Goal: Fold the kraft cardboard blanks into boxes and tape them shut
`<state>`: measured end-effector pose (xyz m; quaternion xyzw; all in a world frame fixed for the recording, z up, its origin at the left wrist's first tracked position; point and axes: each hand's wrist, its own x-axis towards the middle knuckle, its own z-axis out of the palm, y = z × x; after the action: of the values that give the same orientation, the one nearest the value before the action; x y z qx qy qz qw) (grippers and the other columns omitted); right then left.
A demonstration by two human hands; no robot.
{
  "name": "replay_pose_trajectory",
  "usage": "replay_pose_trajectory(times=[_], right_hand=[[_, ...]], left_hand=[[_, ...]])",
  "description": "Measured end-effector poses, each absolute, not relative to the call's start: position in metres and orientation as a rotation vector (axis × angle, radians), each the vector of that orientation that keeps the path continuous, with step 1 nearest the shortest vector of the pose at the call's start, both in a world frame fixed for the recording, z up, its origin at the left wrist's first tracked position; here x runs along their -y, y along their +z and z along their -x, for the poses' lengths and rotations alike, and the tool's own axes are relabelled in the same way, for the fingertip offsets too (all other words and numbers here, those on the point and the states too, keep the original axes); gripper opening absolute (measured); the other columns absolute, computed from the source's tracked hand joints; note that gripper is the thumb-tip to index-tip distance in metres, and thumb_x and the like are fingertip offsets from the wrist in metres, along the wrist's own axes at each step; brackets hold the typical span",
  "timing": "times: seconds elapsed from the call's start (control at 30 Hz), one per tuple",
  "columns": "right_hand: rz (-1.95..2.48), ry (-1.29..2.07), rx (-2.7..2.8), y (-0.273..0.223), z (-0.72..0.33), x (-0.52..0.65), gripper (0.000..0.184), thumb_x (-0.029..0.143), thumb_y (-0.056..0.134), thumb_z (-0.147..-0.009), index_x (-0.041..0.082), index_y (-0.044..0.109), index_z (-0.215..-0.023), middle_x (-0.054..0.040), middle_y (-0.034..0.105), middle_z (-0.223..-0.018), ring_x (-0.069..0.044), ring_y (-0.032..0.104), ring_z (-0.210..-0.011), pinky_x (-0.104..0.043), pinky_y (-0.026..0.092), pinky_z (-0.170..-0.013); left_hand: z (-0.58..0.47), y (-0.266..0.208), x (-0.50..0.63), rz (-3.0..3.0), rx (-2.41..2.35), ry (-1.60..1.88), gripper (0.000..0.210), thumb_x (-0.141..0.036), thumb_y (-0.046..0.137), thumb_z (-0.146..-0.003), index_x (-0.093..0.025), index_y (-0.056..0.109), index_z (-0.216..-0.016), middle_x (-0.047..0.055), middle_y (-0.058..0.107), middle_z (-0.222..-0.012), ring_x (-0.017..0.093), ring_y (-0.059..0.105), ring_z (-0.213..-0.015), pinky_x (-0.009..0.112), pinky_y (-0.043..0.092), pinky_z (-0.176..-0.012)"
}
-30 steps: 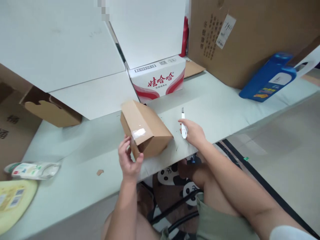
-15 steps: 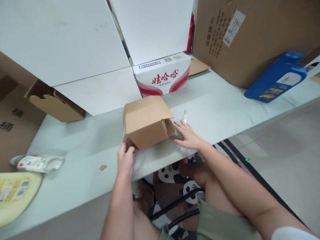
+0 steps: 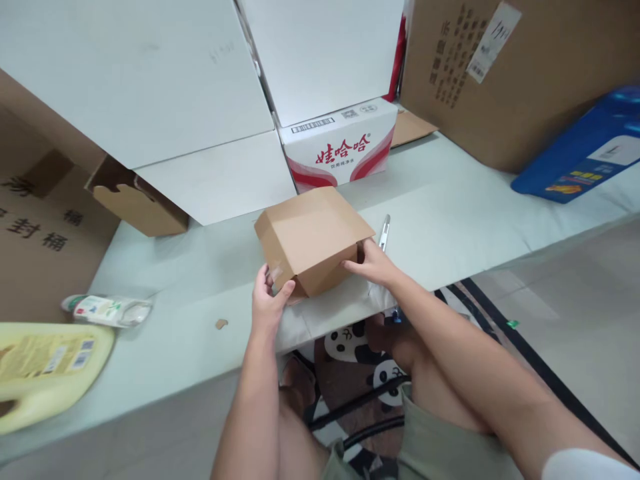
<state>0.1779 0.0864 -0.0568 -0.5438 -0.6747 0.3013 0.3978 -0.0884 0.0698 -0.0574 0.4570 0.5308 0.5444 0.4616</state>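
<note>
A small brown cardboard box (image 3: 316, 223) rests near the table's front edge, its top face closed over and loose flaps at its ends. My left hand (image 3: 269, 300) holds its front left corner, thumb on the front and fingers along the left end by a strip of clear tape. At the right end, my right hand (image 3: 373, 262) grips the box, thumb on the front face and fingertips partly hidden behind the edge. Just beyond that hand lies a box cutter (image 3: 385, 231), its lower part hidden.
White cartons and a red-and-white water carton (image 3: 343, 150) stand behind. A blue bottle (image 3: 580, 160) lies tilted at the right. Left are an open brown box (image 3: 145, 212), a crumpled plastic bottle (image 3: 107, 311), a yellow jug (image 3: 55, 367) and a cardboard scrap (image 3: 221, 324).
My right hand has moved onto the box's right end and closed on it. My left hand has shifted its hold, thumb now on the front. The view has swung slightly left.
</note>
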Motion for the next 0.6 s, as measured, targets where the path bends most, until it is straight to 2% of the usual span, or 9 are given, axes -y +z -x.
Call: replay_pose_trajectory(times=[0.1, 0.17, 0.27, 0.33, 0.43, 0.5, 0.57, 0.6], right_hand=[[1.553, 0.638, 1.598, -0.057, -0.180, -0.081, 0.065, 0.052, 0.079, -0.067, 0.019, 0.059, -0.119, -0.0167, 0.061, -0.124, -0.035, 0.059, -0.117, -0.048, 0.052, -0.095], [1.635, 0.532, 1.498, -0.054, -0.183, -0.076, 0.057, 0.057, 0.079, -0.065, 0.020, 0.061, -0.105, -0.0129, 0.064, -0.106, -0.031, 0.062, -0.098, -0.045, 0.053, -0.082], [1.564, 0.599, 1.314, -0.047, -0.188, -0.069, 0.045, 0.064, 0.066, -0.077, 0.022, 0.060, -0.090, -0.0071, 0.066, -0.086, -0.025, 0.062, -0.080, -0.039, 0.051, -0.073], [1.444, 0.735, 1.186, -0.042, -0.189, -0.066, 0.047, 0.069, 0.057, -0.082, 0.022, 0.060, -0.088, -0.0055, 0.068, -0.082, -0.024, 0.064, -0.079, -0.037, 0.051, -0.072], [1.287, 0.879, 1.063, -0.033, -0.190, -0.060, 0.052, 0.072, 0.058, -0.081, 0.022, 0.063, -0.091, -0.0050, 0.072, -0.085, -0.024, 0.067, -0.083, -0.036, 0.053, -0.073], [1.233, 0.923, 1.044, -0.028, -0.192, -0.054, 0.052, 0.072, 0.062, -0.079, 0.023, 0.065, -0.096, -0.0051, 0.074, -0.087, -0.025, 0.069, -0.083, -0.036, 0.054, -0.074], [1.182, 0.957, 1.050, -0.026, -0.196, -0.046, 0.053, 0.072, 0.067, -0.076, 0.024, 0.066, -0.098, -0.0050, 0.075, -0.088, -0.024, 0.069, -0.081, -0.037, 0.055, -0.073], [1.152, 0.984, 1.056, -0.025, -0.198, -0.043, 0.053, 0.072, 0.069, -0.075, 0.024, 0.067, -0.098, -0.0049, 0.075, -0.088, -0.024, 0.069, -0.080, -0.036, 0.055, -0.073]], left_hand=[[0.088, -0.055, -0.069, -1.065, -1.289, 1.432, 0.069, -0.055, 0.092, -0.052, -0.016, 0.071, -0.105, 0.012, 0.075, -0.110, 0.022, 0.070, -0.102, 0.029, 0.054, -0.090], [0.089, -0.054, -0.068, -1.026, -1.330, 1.460, 0.054, -0.050, 0.092, -0.054, -0.015, 0.074, -0.091, 0.007, 0.075, -0.089, 0.017, 0.069, -0.083, 0.025, 0.053, -0.076], [0.094, -0.055, -0.066, -1.000, -1.336, 1.448, 0.033, -0.044, 0.086, -0.059, -0.016, 0.069, -0.064, 0.001, 0.064, -0.058, 0.012, 0.056, -0.054, 0.023, 0.044, -0.053], [0.098, -0.058, -0.065, -0.983, -1.282, 1.444, 0.035, -0.049, 0.074, -0.065, -0.018, 0.063, -0.053, 0.000, 0.056, -0.048, 0.013, 0.051, -0.047, 0.025, 0.039, -0.048], [0.104, -0.060, -0.066, -0.976, -1.258, 1.454, 0.033, -0.051, 0.064, -0.070, -0.020, 0.065, -0.058, 0.003, 0.061, -0.055, 0.019, 0.061, -0.057, 0.028, 0.045, -0.053], [0.107, -0.060, -0.068, -1.016, -1.314, 1.480, 0.021, -0.039, 0.074, -0.066, -0.021, 0.073, -0.075, 0.004, 0.072, -0.076, 0.021, 0.069, -0.082, 0.027, 0.051, -0.068], [0.111, -0.059, -0.071, -1.121, -1.404, 1.490, 0.043, -0.025, 0.084, -0.058, -0.024, 0.075, -0.100, 0.005, 0.074, -0.109, 0.022, 0.065, -0.112, 0.026, 0.051, -0.087], [0.114, -0.059, -0.072, -1.176, -1.442, 1.472, 0.053, -0.021, 0.086, -0.056, -0.026, 0.073, -0.108, 0.004, 0.072, -0.120, 0.022, 0.062, -0.120, 0.025, 0.049, -0.092]])
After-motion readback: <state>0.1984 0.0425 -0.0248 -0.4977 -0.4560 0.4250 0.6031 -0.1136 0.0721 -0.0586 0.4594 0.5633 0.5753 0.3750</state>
